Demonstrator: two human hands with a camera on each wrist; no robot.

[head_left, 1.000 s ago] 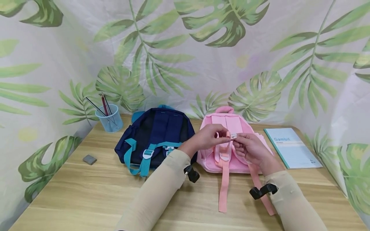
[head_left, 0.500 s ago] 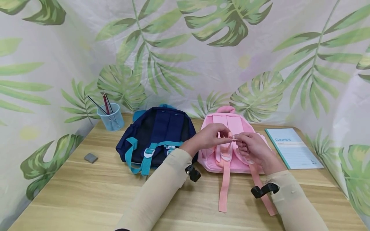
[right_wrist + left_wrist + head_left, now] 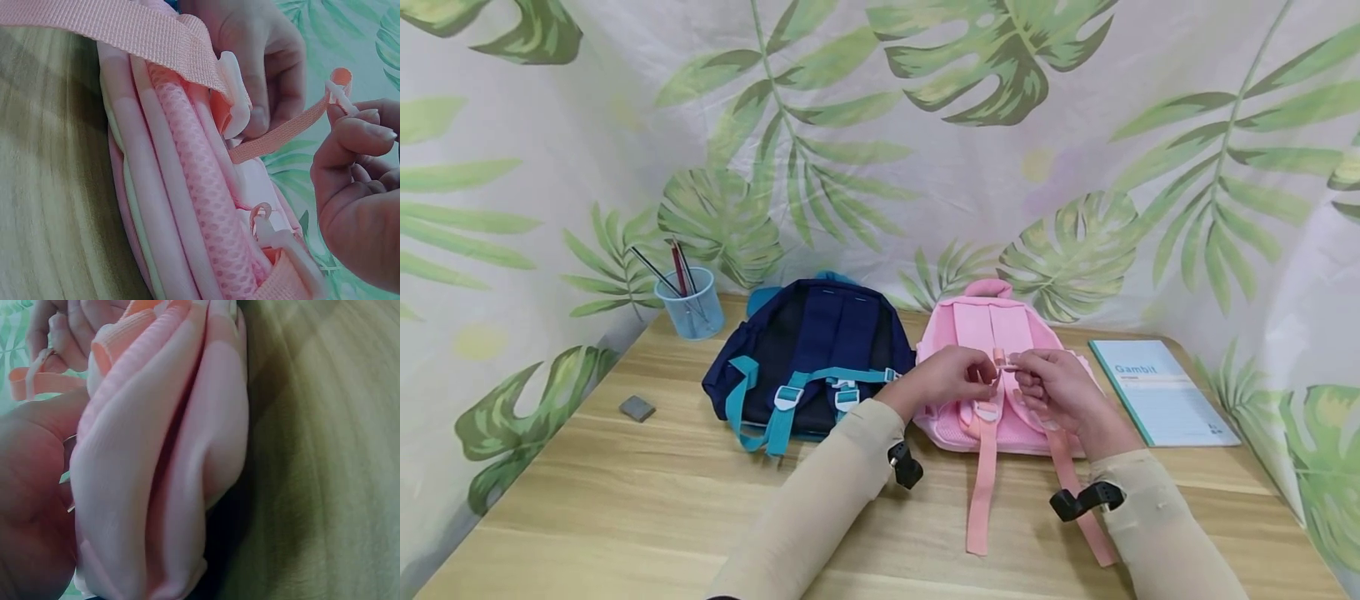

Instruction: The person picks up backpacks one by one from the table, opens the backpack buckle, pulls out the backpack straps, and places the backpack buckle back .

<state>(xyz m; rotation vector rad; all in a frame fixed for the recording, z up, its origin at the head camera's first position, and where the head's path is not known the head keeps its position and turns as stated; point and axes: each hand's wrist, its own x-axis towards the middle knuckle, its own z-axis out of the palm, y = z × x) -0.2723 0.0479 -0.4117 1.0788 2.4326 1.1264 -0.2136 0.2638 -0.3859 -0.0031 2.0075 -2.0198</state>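
Observation:
A pink backpack (image 3: 977, 321) lies straps-up on the table. My right hand (image 3: 1063, 390) pinches a small white plastic buckle (image 3: 342, 103), with a peach webbing strap (image 3: 287, 132) looped through its end. Lower on that strap, close over the pack, the thumb and finger of my left hand (image 3: 951, 377) pinch the webbing. Between both hands the strap runs stretched out. White adjusters (image 3: 237, 94) sit on the shoulder straps, and two peach tails hang toward me in the head view. In the left wrist view, the pack's padded side (image 3: 125, 481) hides most left fingers.
Left of the pink pack lies a navy backpack (image 3: 811, 333) with teal straps. A blue mesh cup (image 3: 694, 321) holding pencils stands at the back left, and a grey block (image 3: 637, 408) lies before it. At right is a notebook (image 3: 1172, 404).
My left hand has moved slightly down, from beside the buckle to lower on the strap. The right hand keeps hold of the buckle, nearly in place. The head view has shifted a little.

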